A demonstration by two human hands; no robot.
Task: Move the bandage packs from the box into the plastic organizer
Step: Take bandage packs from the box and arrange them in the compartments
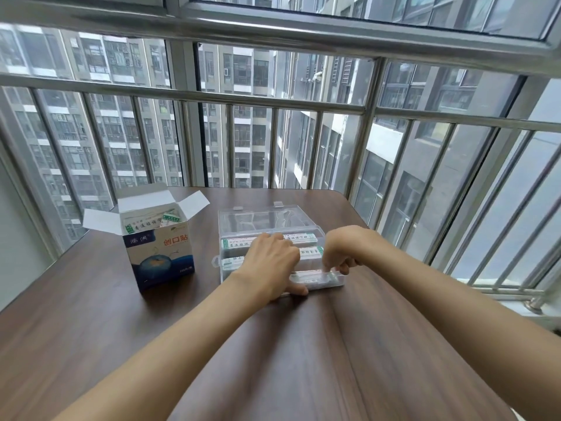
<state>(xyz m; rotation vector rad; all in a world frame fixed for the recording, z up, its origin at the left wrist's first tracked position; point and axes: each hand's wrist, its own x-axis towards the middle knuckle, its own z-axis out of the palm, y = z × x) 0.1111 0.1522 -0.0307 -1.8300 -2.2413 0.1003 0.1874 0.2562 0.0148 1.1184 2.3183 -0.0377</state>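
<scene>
Both hands worked the organizer (273, 220): left hand (270, 262) lay flat, steadying it; right hand (340, 253), grip pinched, seated a bandage pack (309, 276) in its near row.

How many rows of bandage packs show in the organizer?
3: far row, middle row, and near row by the front wall. The hands may hide more.
</scene>
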